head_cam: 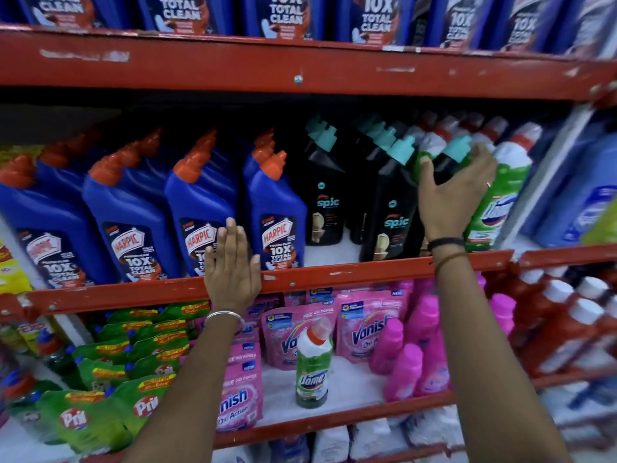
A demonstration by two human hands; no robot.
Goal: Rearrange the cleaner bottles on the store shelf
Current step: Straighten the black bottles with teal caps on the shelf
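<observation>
On the middle shelf (334, 272), blue Harpic bottles (277, 208) with orange caps fill the left part. Black Spic bottles (325, 195) with teal caps stand to their right. Green Domex bottles (507, 195) with red-and-white tops follow. My right hand (450, 195) wraps around the upper part of a black Spic bottle (449, 162) wedged between another black one (390, 208) and the green Domex row. My left hand (232, 265) lies flat on the red shelf rail, fingers apart, fingertips against a Harpic bottle. A single green Domex bottle (314, 362) stands alone on the shelf below.
Pink Vanish pouches (364, 325) and pink bottles (404, 369) surround the lone Domex. Green Pril pouches (90, 416) lie at lower left, red bottles (564, 329) at lower right. Light blue bottles (581, 195) stand far right. More Harpic bottles (283, 15) line the top shelf.
</observation>
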